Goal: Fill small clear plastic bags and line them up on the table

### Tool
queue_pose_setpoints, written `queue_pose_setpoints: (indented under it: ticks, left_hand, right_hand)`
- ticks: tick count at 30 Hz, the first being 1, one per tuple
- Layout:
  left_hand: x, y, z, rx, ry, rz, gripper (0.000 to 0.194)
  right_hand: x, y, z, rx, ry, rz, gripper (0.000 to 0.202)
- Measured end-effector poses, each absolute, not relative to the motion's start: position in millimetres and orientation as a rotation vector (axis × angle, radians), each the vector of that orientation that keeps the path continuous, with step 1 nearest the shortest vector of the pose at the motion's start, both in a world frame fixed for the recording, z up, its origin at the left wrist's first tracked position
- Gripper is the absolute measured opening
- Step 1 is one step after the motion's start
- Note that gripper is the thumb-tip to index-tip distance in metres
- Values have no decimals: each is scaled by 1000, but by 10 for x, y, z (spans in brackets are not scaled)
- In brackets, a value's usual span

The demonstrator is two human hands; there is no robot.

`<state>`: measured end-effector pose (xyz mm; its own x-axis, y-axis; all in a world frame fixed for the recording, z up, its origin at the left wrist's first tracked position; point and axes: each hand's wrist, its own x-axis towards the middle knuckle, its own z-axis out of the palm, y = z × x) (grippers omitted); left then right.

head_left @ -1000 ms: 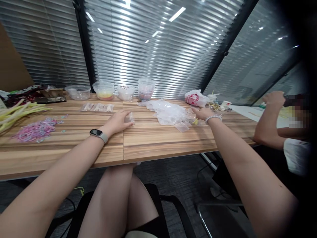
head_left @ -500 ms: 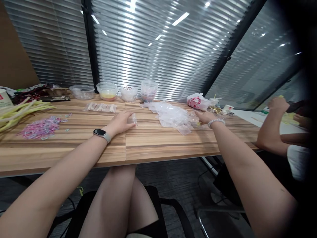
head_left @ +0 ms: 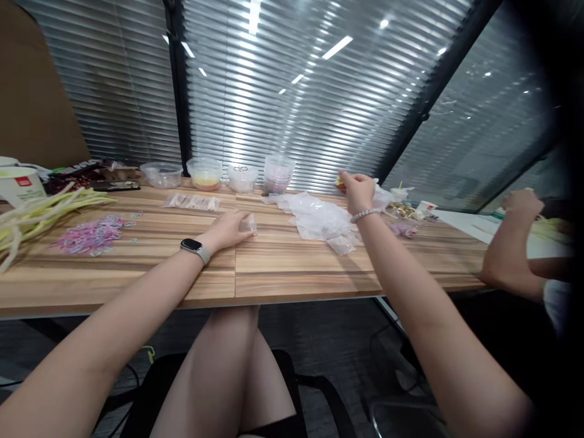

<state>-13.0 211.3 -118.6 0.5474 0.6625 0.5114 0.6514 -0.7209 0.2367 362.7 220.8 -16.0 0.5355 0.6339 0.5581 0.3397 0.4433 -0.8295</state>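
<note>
At the far left, pale yellow strips point(head_left: 59, 208) lie on the table point(head_left: 292, 267), beside a loose pile of pink and purple rings point(head_left: 93, 236). Next comes a row of small packets point(head_left: 191, 202). My left hand point(head_left: 224, 230) rests low on the wood, its thumb and fingers closed on a small clear bag point(head_left: 249, 224). I'd pinch it lightly, near the edge, so the thin film doesn't crumple, and let my wrist rest on the table for steadiness. To its right lies a heap of clear bags point(head_left: 310, 213). Beyond that my right hand point(head_left: 362, 191) is raised, well apart from my left, fingertips together on a small yellow and reddish thing point(head_left: 340, 183). Fingertips alone seem enough for something that small, with my forearm clear of the heap so no bag gets dragged.

The mouth of my clear bag is too faint to make out, nor can I tell whether anything is inside. My fingers cover most of the yellow and reddish thing. My right hand partly hides a white bag point(head_left: 383, 196); at the far right, another person's arm point(head_left: 502, 243) runs into the dark edge.
</note>
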Motion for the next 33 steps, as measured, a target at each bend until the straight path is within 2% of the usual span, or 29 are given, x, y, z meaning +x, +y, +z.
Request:
queue_pose_setpoints:
  ticks: [5,12,22,29,33]
  left_hand:
    - [-143,2096,-1162,2744,1207,928,62]
    - [-112,2118,-1186,2754,1218,871,64]
    - [-61,2058,-1125,2712,1202,1042,63]
    - [-58,2022,-1105,2634,1286,1163,71]
    - [-38,1985,-1060,2638,1213,1211,66]
  right_hand:
    - [2540,2428,-480,-757,-975,978,34]
    - [2097,2294,-934,-680,-1151,1368,36]
    - [2153,2136,-1048,-775,-1204,1250,34]
    - [2028,1992,-990,-642,-1209,1294,32]
    - [1977,1998,-1011,-641,-1173,1308,33]
